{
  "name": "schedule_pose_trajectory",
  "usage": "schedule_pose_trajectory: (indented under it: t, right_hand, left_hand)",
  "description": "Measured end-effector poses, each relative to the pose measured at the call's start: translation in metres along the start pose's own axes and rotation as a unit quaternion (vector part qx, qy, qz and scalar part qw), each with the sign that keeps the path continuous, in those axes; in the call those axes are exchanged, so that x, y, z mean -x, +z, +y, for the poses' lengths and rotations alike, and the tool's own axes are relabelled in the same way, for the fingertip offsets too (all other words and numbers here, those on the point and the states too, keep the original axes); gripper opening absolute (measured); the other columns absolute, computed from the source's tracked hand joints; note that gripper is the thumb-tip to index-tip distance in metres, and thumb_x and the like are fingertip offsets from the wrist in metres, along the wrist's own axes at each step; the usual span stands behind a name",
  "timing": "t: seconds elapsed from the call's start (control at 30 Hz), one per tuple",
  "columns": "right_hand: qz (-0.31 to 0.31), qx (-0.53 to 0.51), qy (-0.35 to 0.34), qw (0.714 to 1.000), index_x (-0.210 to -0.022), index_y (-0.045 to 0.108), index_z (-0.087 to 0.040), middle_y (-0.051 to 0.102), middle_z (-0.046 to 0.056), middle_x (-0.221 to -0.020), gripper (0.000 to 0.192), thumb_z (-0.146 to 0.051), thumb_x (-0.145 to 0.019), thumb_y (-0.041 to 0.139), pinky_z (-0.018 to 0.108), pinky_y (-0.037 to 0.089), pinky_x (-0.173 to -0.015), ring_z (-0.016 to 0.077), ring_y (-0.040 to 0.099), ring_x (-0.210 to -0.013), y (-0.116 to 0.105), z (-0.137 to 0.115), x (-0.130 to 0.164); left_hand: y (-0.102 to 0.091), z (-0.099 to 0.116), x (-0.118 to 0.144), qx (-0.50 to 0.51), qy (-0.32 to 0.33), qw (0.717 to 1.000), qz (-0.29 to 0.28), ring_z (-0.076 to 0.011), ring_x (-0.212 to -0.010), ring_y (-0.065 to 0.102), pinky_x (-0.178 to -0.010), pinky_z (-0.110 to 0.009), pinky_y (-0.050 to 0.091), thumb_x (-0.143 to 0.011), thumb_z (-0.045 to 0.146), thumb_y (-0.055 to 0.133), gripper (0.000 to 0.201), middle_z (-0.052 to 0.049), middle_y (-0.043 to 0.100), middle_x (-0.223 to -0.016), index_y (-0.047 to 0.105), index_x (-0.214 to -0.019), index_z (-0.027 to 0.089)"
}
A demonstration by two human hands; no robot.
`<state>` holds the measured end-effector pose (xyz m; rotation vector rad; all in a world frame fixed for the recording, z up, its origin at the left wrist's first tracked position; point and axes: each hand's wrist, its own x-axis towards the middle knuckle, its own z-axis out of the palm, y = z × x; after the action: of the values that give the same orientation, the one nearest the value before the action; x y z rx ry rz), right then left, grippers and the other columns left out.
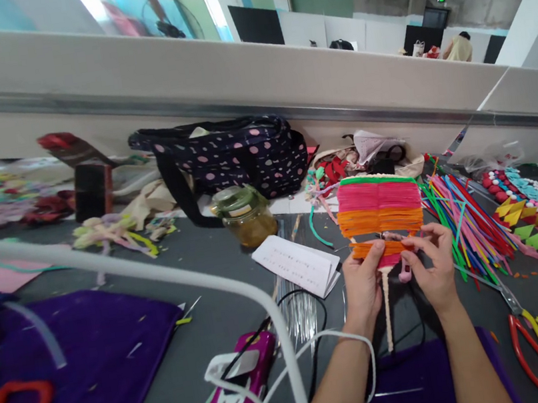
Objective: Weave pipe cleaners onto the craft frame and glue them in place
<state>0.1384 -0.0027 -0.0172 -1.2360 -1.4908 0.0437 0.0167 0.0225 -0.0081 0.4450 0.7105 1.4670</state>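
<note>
A fan-shaped craft point(379, 202) of green, pink and orange strips, with a cream wrapped handle point(387, 308), is held up above the table. My left hand point(365, 285) is closed on its lower left part, thumb on the orange strips. My right hand point(433, 264) pinches the lower right edge of the orange strips. A gap shows between the upper orange band and the lower one. A small pink clip point(404, 270) sits beside my right fingertips, near the bottom edge of the craft. What lies right under the fingertips is hidden.
Scissors point(535, 330) with red and yellow handles lie at the right, below many coloured pipe cleaners point(471, 218). Folded paper point(299, 266), a glass jar point(245, 218) and a dotted bag point(227, 157) stand left. A white bent tube point(200, 279) and cable cross the foreground near a magenta case point(240, 384).
</note>
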Motion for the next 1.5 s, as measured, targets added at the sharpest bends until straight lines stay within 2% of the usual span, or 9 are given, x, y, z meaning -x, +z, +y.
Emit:
schedule_pose_trajectory:
  t: [0.2, 0.5, 0.6, 0.7, 0.77, 0.83, 1.0, 1.23, 1.5]
  right_hand:
    - [0.0, -0.006, 0.004, 1.0, -0.09, 0.068, -0.022, 0.041, 0.006, -0.111, 0.011, -0.026, -0.081, 0.063, 0.037, 0.046, -0.081, 0.0162, 0.052, -0.085, 0.001, 0.0, 0.001]
    - [0.015, -0.019, 0.024, 0.999, -0.085, 0.067, -0.022, 0.043, 0.006, -0.11, 0.008, -0.026, -0.081, 0.061, 0.037, 0.045, -0.082, 0.0172, 0.051, -0.088, 0.005, 0.001, 0.0]
    - [0.07, -0.08, 0.086, 0.991, -0.092, 0.061, -0.021, 0.045, 0.005, -0.105, 0.017, -0.03, -0.077, 0.065, 0.033, 0.046, -0.076, 0.0157, 0.051, -0.083, 0.009, 0.0, 0.001]
    - [0.128, -0.176, 0.18, 0.959, -0.108, 0.05, -0.022, 0.049, 0.002, -0.095, 0.039, -0.034, -0.075, 0.067, 0.028, 0.046, -0.069, 0.0122, 0.05, -0.072, 0.015, -0.001, 0.002]
    - [0.123, -0.211, 0.22, 0.944, -0.11, 0.047, -0.021, 0.051, 0.001, -0.09, 0.042, -0.036, -0.075, 0.066, 0.027, 0.045, -0.068, 0.0118, 0.051, -0.071, 0.02, -0.001, 0.003]
    - [0.105, -0.216, 0.239, 0.941, -0.102, 0.049, -0.019, 0.054, 0.001, -0.086, 0.037, -0.039, -0.076, 0.065, 0.027, 0.045, -0.067, 0.0127, 0.053, -0.071, 0.024, -0.002, 0.004]
    - [0.111, -0.192, 0.25, 0.943, -0.088, 0.05, -0.018, 0.056, -0.001, -0.075, 0.026, -0.042, -0.081, 0.059, 0.027, 0.046, -0.065, 0.0137, 0.055, -0.069, 0.027, -0.004, 0.007]
    - [0.121, -0.183, 0.247, 0.944, -0.09, 0.051, -0.018, 0.063, 0.002, -0.08, 0.024, -0.041, -0.084, 0.054, 0.025, 0.046, -0.062, 0.0151, 0.06, -0.07, 0.025, -0.012, 0.005]
    - [0.12, -0.189, 0.24, 0.945, -0.095, 0.054, -0.018, 0.063, 0.002, -0.082, 0.025, -0.04, -0.084, 0.054, 0.027, 0.047, -0.065, 0.0158, 0.06, -0.073, 0.024, -0.007, 0.008]
  left_hand:
    - [0.0, -0.001, 0.0, 0.004, 0.002, 1.0, -0.007, -0.0115, -0.051, 0.062, -0.053, -0.021, 0.049, -0.058, 0.021, 0.08, 0.021, -0.001, 0.07, -0.063, 0.068, -0.072, 0.012]
    - [-0.004, -0.006, -0.004, 0.01, -0.004, 1.0, -0.006, -0.0172, -0.065, 0.068, -0.066, -0.028, 0.054, -0.059, 0.02, 0.08, 0.022, -0.005, 0.073, -0.076, 0.068, -0.076, 0.012]
    - [-0.003, -0.006, -0.003, 0.011, 0.008, 1.0, 0.001, -0.0181, -0.066, 0.068, -0.067, -0.029, 0.054, -0.058, 0.02, 0.08, 0.022, -0.005, 0.072, -0.074, 0.068, -0.075, 0.012]
    - [-0.001, -0.007, -0.002, 0.012, 0.016, 1.0, 0.005, -0.0182, -0.065, 0.068, -0.067, -0.03, 0.055, -0.058, 0.021, 0.08, 0.021, -0.004, 0.072, -0.07, 0.068, -0.073, 0.012]
    - [0.0, -0.008, 0.0, 0.009, 0.016, 1.0, -0.003, -0.0173, -0.064, 0.068, -0.066, -0.029, 0.055, -0.06, 0.021, 0.079, 0.02, -0.003, 0.071, -0.068, 0.068, -0.073, 0.012]
    - [0.002, -0.01, 0.003, 0.004, 0.016, 1.0, -0.008, -0.016, -0.062, 0.067, -0.064, -0.026, 0.054, -0.06, 0.021, 0.079, 0.019, -0.003, 0.071, -0.067, 0.068, -0.072, 0.012]
    - [0.005, -0.012, 0.007, -0.003, 0.003, 1.0, -0.006, -0.0151, -0.059, 0.066, -0.06, -0.025, 0.054, -0.059, 0.023, 0.08, 0.021, -0.003, 0.07, -0.068, 0.068, -0.072, 0.012]
    - [0.004, -0.013, 0.006, 0.001, 0.002, 1.0, -0.006, -0.0182, -0.062, 0.067, -0.059, -0.028, 0.055, -0.057, 0.024, 0.08, 0.023, -0.004, 0.071, -0.07, 0.068, -0.073, 0.012]
    - [0.001, -0.017, 0.004, -0.01, 0.008, 1.0, 0.003, -0.0165, -0.063, 0.066, -0.064, -0.027, 0.053, -0.056, 0.025, 0.081, 0.024, -0.004, 0.07, -0.07, 0.068, -0.071, 0.012]
